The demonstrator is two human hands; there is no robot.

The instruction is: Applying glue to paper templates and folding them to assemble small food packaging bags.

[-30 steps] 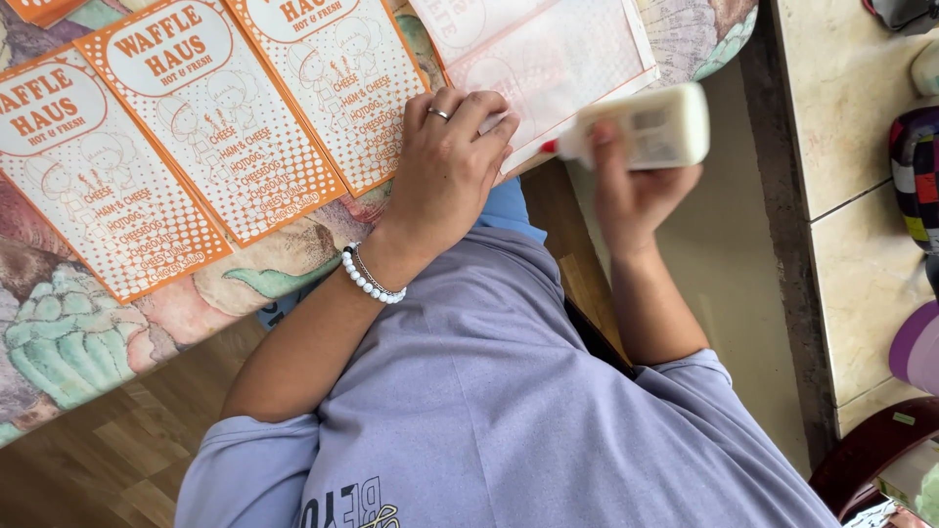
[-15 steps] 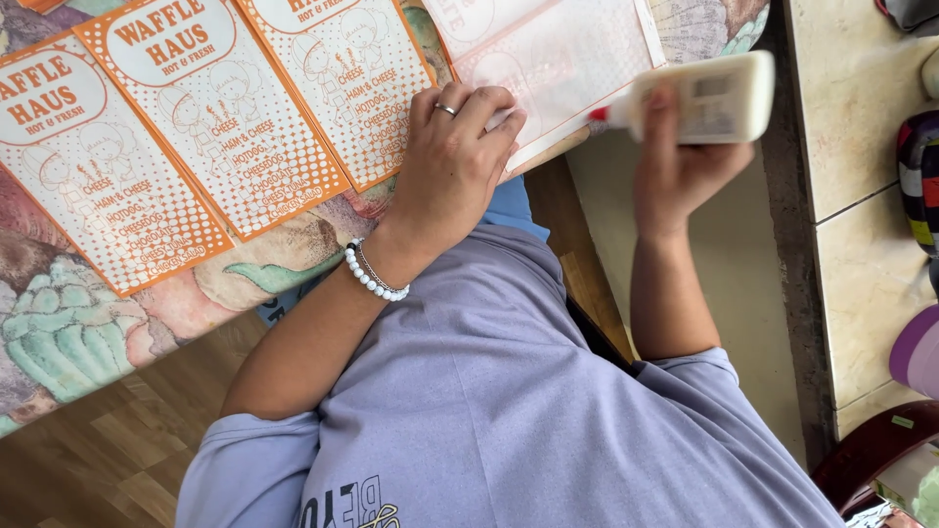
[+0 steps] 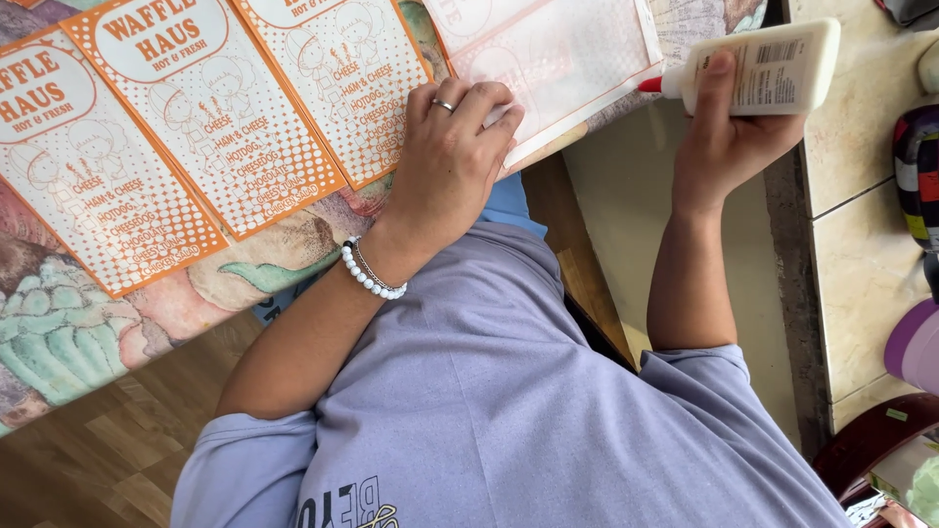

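Note:
My left hand (image 3: 452, 161), with a ring and a white bead bracelet, lies flat on the near corner of a pale sheet of paper (image 3: 577, 54) that is turned face down on the table. My right hand (image 3: 722, 142) grips a white glue bottle (image 3: 778, 64) held sideways. The bottle's red tip points at the sheet's right edge, close to it. Several orange-and-white printed leaflets (image 3: 205, 117) lie in a row to the left of the pale sheet.
The table has a patterned cloth with cupcake pictures (image 3: 59, 332). Its edge runs diagonally above my lap. On the right is a beige tiled surface (image 3: 861, 196) with a colourful object (image 3: 919, 166) and a purple item (image 3: 915, 342). Wooden floor shows at lower left.
My right hand has carried the glue bottle up and to the right, away from the sheet's corner. My left hand has stayed pressed on the paper.

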